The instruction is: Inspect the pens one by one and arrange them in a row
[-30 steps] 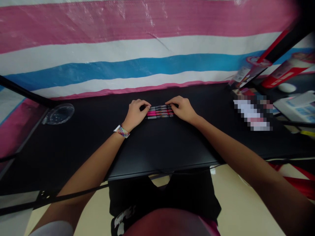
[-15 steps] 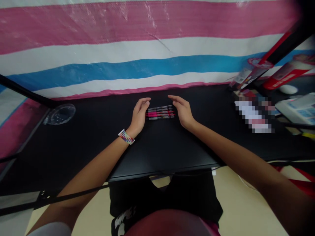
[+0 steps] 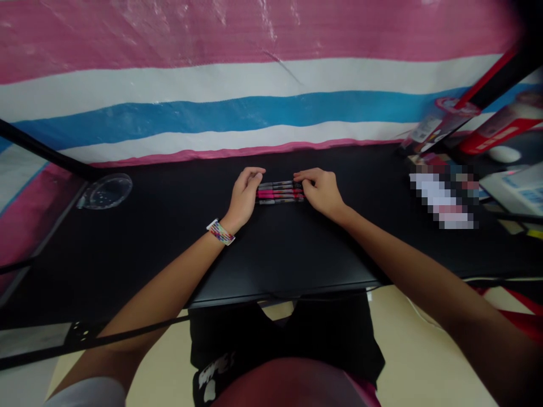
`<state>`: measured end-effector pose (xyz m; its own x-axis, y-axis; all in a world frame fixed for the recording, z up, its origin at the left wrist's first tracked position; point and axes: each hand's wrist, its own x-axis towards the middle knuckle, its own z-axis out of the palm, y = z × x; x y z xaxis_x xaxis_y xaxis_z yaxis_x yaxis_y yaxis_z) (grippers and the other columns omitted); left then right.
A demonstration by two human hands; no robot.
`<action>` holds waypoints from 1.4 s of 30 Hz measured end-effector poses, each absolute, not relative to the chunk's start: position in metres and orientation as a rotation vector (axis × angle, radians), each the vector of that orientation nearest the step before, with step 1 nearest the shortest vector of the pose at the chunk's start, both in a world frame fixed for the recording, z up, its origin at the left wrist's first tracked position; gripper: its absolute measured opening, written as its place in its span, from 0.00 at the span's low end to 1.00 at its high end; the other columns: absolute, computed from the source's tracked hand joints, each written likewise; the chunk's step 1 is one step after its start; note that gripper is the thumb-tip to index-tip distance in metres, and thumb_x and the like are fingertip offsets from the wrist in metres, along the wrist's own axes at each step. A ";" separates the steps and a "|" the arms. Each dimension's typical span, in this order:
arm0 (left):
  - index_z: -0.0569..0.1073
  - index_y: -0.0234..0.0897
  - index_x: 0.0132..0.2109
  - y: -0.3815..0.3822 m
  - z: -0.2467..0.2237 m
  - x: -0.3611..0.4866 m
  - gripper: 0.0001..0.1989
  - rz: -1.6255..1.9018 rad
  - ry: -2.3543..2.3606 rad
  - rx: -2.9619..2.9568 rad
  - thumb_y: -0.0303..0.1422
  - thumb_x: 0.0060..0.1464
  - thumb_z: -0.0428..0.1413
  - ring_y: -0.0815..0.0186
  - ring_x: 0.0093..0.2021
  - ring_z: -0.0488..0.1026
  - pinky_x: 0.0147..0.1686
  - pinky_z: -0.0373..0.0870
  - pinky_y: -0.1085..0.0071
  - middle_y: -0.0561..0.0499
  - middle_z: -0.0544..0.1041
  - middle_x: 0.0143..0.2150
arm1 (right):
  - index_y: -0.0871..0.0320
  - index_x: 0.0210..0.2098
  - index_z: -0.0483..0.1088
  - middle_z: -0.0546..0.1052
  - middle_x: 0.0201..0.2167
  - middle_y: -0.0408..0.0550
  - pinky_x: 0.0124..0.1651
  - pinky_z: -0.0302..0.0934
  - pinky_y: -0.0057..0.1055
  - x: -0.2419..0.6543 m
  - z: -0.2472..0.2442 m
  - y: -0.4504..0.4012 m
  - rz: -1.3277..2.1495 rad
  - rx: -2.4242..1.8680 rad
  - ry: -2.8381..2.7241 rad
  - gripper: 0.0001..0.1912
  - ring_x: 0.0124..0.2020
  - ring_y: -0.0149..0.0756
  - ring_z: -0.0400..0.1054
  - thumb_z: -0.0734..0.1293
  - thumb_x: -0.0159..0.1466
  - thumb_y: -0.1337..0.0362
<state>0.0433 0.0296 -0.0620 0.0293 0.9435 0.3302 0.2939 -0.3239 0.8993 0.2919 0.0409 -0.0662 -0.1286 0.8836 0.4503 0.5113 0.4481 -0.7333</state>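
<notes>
Several pens (image 3: 278, 193) lie side by side in a row on the black desk (image 3: 280, 249), with grey and clear barrels and a pink one among them. My left hand (image 3: 246, 195) is cupped at their left ends, its fingers curved but not wrapped round them. At the right ends, my right hand (image 3: 321, 191) has its fingers and thumb bent in against the pens. The pen ends are partly hidden behind both hands. A woven multicoloured band (image 3: 221, 232) circles my left wrist.
A clear plastic lid or shallow dish (image 3: 108, 191) lies at the left. To the right stand a clear cup (image 3: 441, 121) and a red-labelled container (image 3: 498, 127), near a white rounded object (image 3: 504, 154) and a blurred-out patch. A striped sheet (image 3: 254, 107) hangs behind the desk.
My right hand has bent its fingers and closed in on the right ends of the pens. My left hand stays at the left ends. The camera view has shifted slightly.
</notes>
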 end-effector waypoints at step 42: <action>0.80 0.44 0.46 0.033 -0.064 0.044 0.14 1.503 1.188 1.615 0.46 0.75 0.55 0.56 0.57 0.80 0.64 0.72 0.58 0.46 0.84 0.51 | 0.55 0.47 0.82 0.83 0.46 0.56 0.58 0.69 0.57 0.270 -0.056 0.013 0.180 -0.677 -2.298 0.08 0.55 0.57 0.72 0.74 0.70 0.62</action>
<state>0.0439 0.0326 -0.0640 -0.0550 0.9074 0.4166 0.1955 -0.3994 0.8957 0.2700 0.0126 -0.0560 -0.6012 0.5191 0.6075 0.4182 0.8522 -0.3144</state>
